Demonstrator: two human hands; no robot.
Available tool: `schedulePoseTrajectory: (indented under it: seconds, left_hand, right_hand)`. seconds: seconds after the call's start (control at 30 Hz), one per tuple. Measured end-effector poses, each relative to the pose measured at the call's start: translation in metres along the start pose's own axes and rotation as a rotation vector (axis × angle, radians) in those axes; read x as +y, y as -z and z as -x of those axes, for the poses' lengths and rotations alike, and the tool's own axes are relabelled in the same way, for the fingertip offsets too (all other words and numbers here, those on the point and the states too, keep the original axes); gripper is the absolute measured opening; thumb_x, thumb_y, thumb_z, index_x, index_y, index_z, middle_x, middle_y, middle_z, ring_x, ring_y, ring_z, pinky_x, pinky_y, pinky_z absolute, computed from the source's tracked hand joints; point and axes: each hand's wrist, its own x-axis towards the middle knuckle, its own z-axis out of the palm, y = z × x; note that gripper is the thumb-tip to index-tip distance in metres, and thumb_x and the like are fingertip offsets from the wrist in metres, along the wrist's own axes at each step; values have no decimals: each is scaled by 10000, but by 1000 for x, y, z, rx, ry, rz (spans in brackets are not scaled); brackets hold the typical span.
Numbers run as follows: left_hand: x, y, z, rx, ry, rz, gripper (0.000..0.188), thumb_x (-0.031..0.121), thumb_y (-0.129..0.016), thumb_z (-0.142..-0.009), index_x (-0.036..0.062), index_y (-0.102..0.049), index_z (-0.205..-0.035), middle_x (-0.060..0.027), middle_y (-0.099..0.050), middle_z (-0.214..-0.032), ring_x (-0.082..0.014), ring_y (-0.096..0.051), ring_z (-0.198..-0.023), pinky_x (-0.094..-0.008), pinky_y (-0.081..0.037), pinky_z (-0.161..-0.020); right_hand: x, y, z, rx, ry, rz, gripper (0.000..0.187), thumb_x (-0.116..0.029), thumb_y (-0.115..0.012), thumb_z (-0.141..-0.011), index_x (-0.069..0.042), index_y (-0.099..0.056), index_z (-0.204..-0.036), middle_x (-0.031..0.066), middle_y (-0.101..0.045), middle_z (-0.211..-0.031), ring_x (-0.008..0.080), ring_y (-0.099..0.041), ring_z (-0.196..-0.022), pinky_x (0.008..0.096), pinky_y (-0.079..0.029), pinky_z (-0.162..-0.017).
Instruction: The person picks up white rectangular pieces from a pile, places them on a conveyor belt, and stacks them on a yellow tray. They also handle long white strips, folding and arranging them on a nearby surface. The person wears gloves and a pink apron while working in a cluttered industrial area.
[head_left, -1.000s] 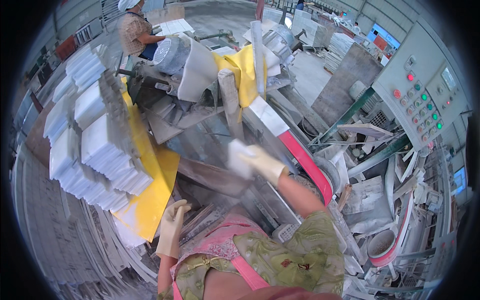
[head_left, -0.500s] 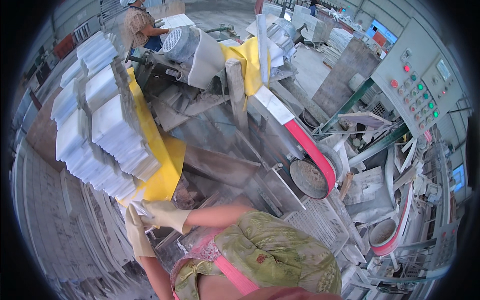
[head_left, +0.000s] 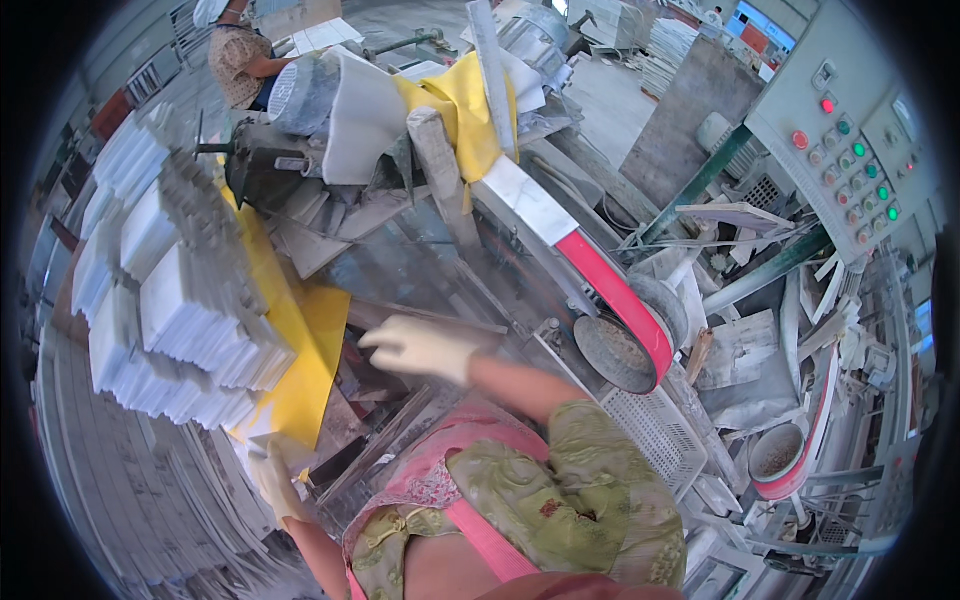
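My left hand (head_left: 274, 484), in a cream glove, is at the near end of the tile stacks, its fingers closed on the edge of a pale tile (head_left: 262, 441). Much of that tile is hidden or blurred. My right hand (head_left: 418, 347), gloved too, hangs in the air to the right of the yellow sheet (head_left: 322, 325). Its fingers are stretched out and hold nothing; motion smears it a little. Left of the yellow sheet stand several stacks of white stone tiles (head_left: 185, 295), set close together.
A belt machine with a red-edged guard (head_left: 615, 290) runs ahead on the right, ending at a round pulley (head_left: 610, 352). A control panel (head_left: 835, 140) with lit buttons hangs at far right. Motors (head_left: 350, 120) stand ahead. Another person (head_left: 240, 60) works at far left.
My right hand has left my left hand and moved right and up, its fingers opening. The left hand has lowered slightly. The whole view has shifted a little.
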Motion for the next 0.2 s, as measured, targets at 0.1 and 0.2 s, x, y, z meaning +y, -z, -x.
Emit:
schedulePoseTrajectory:
  seconds: [0.1, 0.2]
  left_hand:
    - [-14, -4, -8, 8, 34, 54, 534, 340, -625, -908, -78, -591, -1239, -275, -673, -1159, -401, -665, -1041, -475, -500, -909]
    - [-24, -13, -20, 9, -28, 105, 549, 340, -629, -903, -80, -589, -1254, -273, -676, -1171, -421, -661, -1035, -484, -492, -929]
  right_hand:
    - [61, 91, 56, 532, -203, 49, 346, -282, -577, -989, -24, -700, -1185, 171, -722, -1179, 347, -666, -1132, 396, -506, -997]
    - [111, 165, 113, 778, -409, 251, 374, -225, -513, -964, -27, -687, -1228, 241, -695, -1173, 398, -652, -1119, 463, -507, -966]
